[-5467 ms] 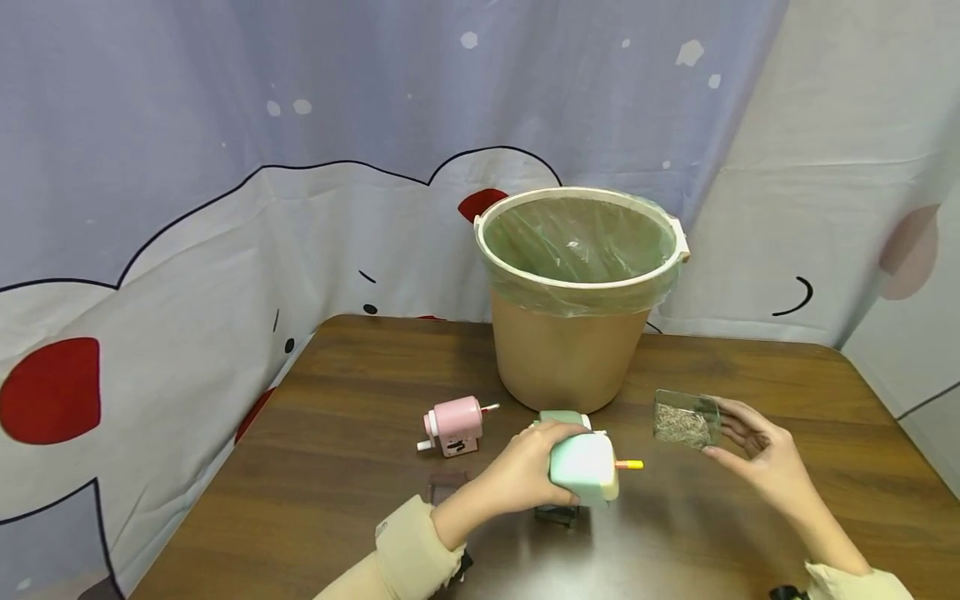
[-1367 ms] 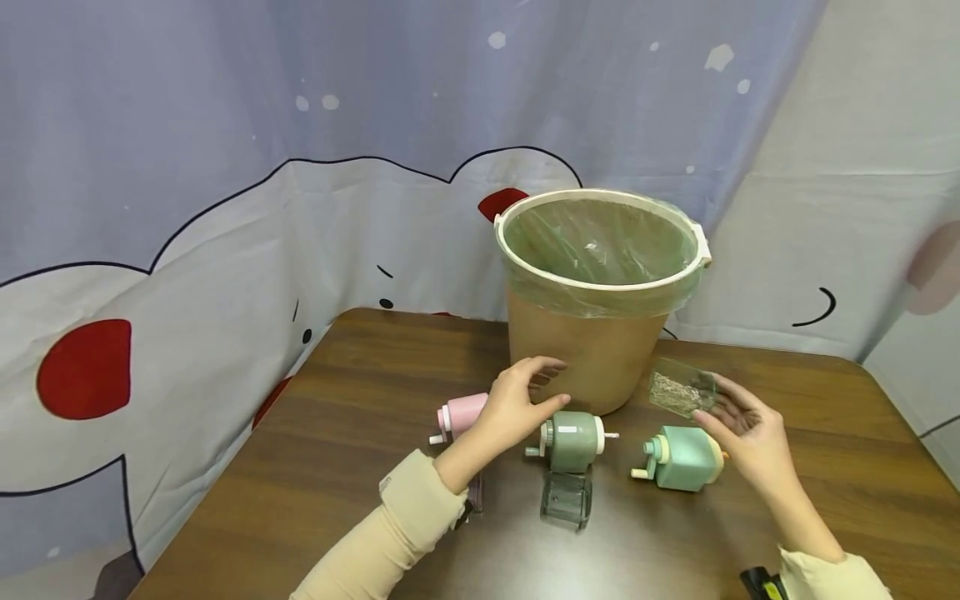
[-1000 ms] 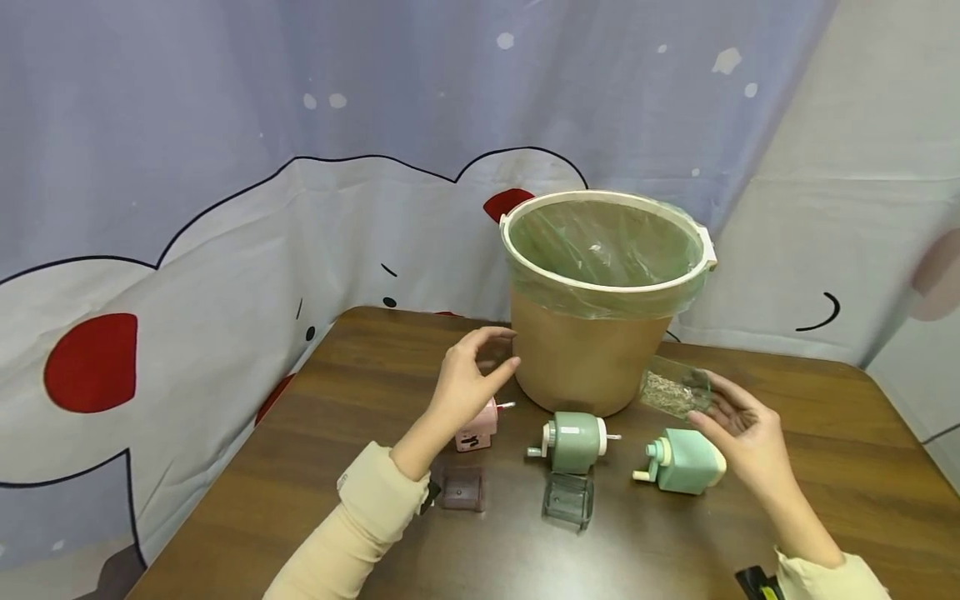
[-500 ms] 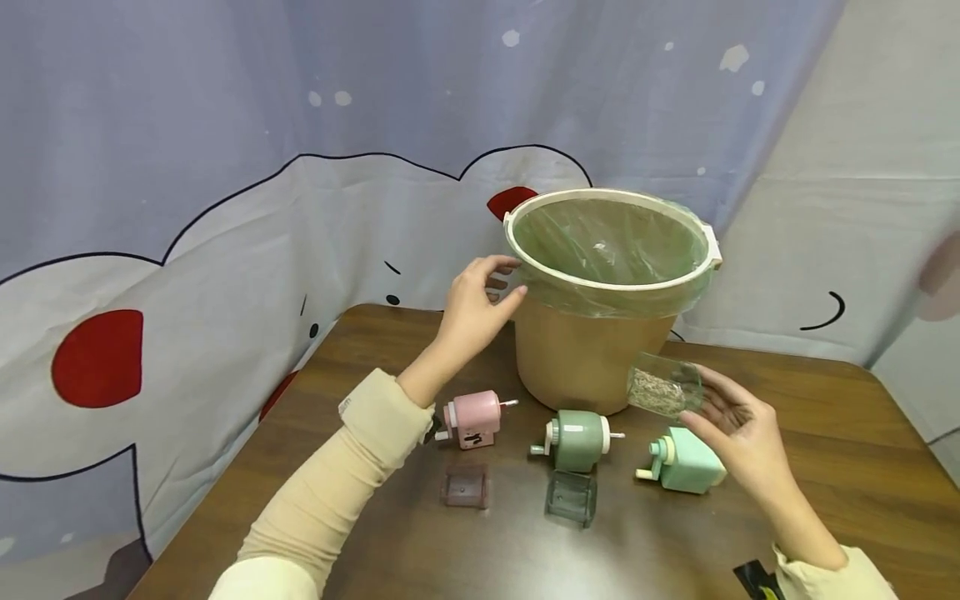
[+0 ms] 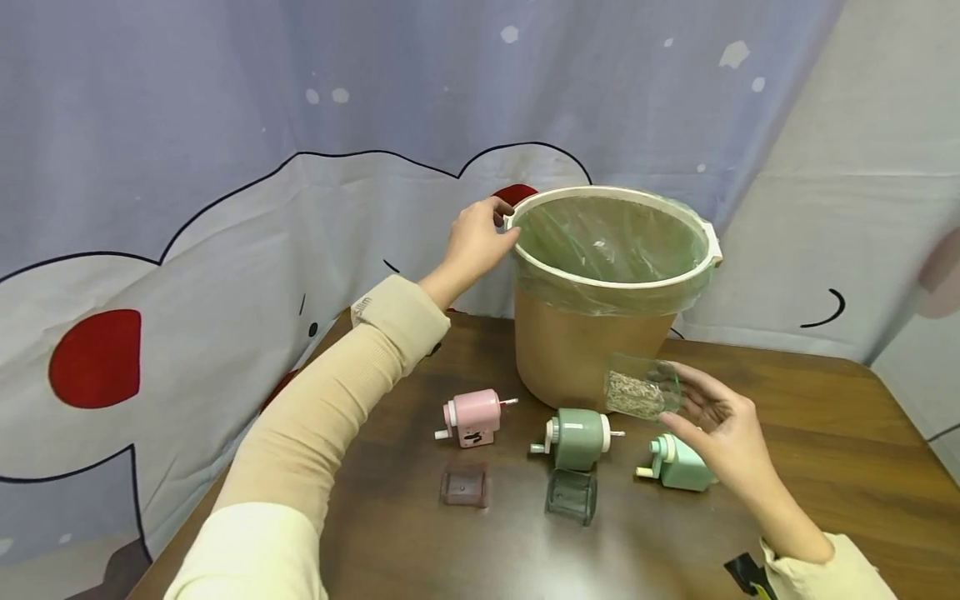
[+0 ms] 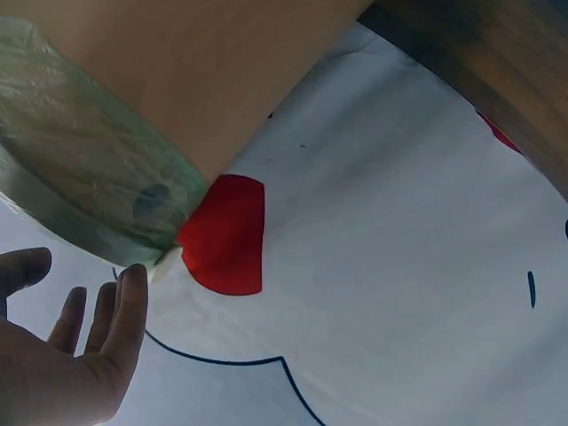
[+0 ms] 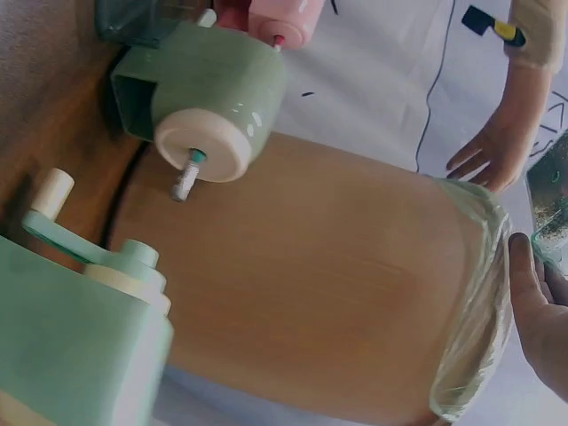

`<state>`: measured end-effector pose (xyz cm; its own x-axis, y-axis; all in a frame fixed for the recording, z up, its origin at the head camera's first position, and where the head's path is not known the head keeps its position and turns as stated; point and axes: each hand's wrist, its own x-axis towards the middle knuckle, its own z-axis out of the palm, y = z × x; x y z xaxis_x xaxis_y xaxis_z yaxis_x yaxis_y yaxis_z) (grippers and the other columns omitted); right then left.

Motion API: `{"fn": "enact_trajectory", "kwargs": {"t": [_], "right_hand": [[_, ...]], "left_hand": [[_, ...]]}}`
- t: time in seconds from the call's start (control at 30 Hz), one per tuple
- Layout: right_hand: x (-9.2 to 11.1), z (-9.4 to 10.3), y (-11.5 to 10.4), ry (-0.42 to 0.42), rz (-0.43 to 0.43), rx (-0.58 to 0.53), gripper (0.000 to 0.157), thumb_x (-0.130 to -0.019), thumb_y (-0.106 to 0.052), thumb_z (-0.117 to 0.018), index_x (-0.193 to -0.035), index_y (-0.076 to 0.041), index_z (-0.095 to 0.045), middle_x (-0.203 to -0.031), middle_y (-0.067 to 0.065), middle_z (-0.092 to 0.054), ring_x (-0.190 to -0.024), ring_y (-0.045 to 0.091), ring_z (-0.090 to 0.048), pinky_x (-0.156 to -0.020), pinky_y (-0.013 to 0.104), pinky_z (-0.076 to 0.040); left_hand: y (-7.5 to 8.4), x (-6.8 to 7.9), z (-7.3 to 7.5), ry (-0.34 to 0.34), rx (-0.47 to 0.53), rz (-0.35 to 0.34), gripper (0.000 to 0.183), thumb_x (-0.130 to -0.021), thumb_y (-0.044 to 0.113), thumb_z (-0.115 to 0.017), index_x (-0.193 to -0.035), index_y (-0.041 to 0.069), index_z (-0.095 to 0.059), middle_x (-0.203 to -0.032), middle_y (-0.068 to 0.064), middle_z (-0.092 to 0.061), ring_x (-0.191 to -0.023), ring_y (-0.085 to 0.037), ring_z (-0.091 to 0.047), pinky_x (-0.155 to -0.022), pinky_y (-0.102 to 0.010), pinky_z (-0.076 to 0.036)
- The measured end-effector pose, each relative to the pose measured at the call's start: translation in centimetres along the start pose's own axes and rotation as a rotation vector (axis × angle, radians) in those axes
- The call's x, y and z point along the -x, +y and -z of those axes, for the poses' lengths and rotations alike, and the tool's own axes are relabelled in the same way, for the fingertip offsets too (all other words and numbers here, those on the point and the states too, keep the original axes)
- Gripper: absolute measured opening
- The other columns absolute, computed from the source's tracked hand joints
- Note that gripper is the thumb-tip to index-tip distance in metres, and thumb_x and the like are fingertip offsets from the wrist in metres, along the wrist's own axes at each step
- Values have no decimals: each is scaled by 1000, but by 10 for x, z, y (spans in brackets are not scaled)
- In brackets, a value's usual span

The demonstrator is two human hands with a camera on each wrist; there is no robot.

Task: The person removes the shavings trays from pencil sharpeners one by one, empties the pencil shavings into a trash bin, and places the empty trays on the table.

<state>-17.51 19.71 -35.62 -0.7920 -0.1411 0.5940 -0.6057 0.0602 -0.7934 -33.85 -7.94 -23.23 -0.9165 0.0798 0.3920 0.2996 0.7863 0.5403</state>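
Observation:
My right hand [image 5: 716, 425] grips a clear green shavings drawer [image 5: 637, 390] with pencil shavings in it, in front of the bin and above the table. In the right wrist view only part of the drawer [image 7: 550, 204] shows. My left hand [image 5: 477, 237] is at the left side of the rim of the tan trash bin [image 5: 581, 342]. In the left wrist view its fingers [image 6: 130, 306] are extended and the thumb stands apart. Whether they touch the rim is hard to tell. Below the drawer sits a mint pencil sharpener [image 5: 686, 468], partly behind my right hand.
A green pencil sharpener [image 5: 579, 439] and a pink one [image 5: 477, 414] stand before the bin. A dark green drawer [image 5: 572, 497] and a reddish drawer [image 5: 465, 486] lie on the wooden table [image 5: 405, 542]. A green bag [image 5: 615, 242] lines the bin. A patterned curtain hangs behind.
The mint sharpener, in my left hand at first, now stands on the table at the right. My left hand has risen to the bin's rim. My right hand has shifted left with the drawer.

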Motion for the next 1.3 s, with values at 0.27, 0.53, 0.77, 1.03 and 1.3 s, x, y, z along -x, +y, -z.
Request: {"fn": "enact_trajectory", "kwargs": {"t": [0.27,0.53,0.77,1.03,1.3], "right_hand": [[-12,2,-9,-11,23,-40,52,-76,25,-56,-125,7,-54,-117,-7,-66,-105,2,-62,-90,12,-46],[-15,-3,-10,-16,30,-86,50,-76,24,-56,-124,9,-54,-117,-4,-66,-105,4,-63,-89,13,-47],[-21,-4,-15,-13,44,-94,51,-76,25,-55,-122,4,-57,-116,-4,-67,-105,4,-63,-87,13,-48],[-42,6,-23,14,41,-78,52,-78,22,-57,-117,-12,-62,-111,-8,-68,-101,0,-64,-83,11,-48],[-76,15,-40,6,8,-66,44,-82,14,-57,-114,-15,-64,-108,-8,-69,-101,1,-64,-84,10,-47]], "left_hand": [[14,-25,-12,-15,-143,93,29,-90,27,-57,-106,4,-62,-104,-10,-68,-99,-29,-64,-84,-39,-50],[7,-32,-28,14,-162,210,25,-87,18,-57,-107,3,-60,-108,-14,-67,-103,-32,-63,-85,-39,-52],[-10,-32,-37,102,-67,265,23,-80,11,-55,-101,5,-62,-102,-13,-68,-96,-32,-64,-78,-40,-52],[4,-26,-40,102,-47,283,26,-82,11,-55,-107,6,-62,-108,-13,-68,-101,-30,-64,-82,-39,-52],[12,-23,-46,105,-19,242,29,-82,8,-56,-110,4,-62,-106,-16,-68,-98,-30,-66,-82,-38,-53]]}}
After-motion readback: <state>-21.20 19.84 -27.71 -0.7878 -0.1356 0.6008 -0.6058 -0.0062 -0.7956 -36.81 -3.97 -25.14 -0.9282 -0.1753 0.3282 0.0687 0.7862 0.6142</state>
